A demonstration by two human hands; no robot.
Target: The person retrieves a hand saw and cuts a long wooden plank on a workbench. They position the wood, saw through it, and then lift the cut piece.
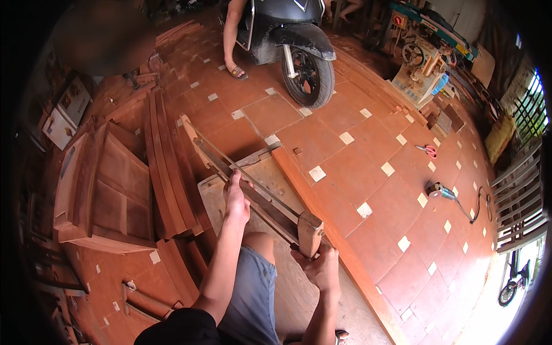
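A wooden frame saw (265,202) lies slantwise across the view, with long thin bars between a pale wooden end piece at its far left and a thick wooden end block (310,230) near me. My left hand (236,201) is closed around the middle of its bars. At the near end, the fingers of my right hand (322,269) wrap round the lower part of the block. Beneath the saw is a worn wooden bench (290,293). Along the bench's right side runs a long reddish board (305,192).
Left are a panelled wooden piece (123,187) and long planks (164,164). Ahead stands a scooter (282,34), with a person's sandalled foot (236,71) beside it. Scissors (428,150) and a corded power tool (440,191) lie on the tiled floor at right; a workshop machine (422,63) stands behind.
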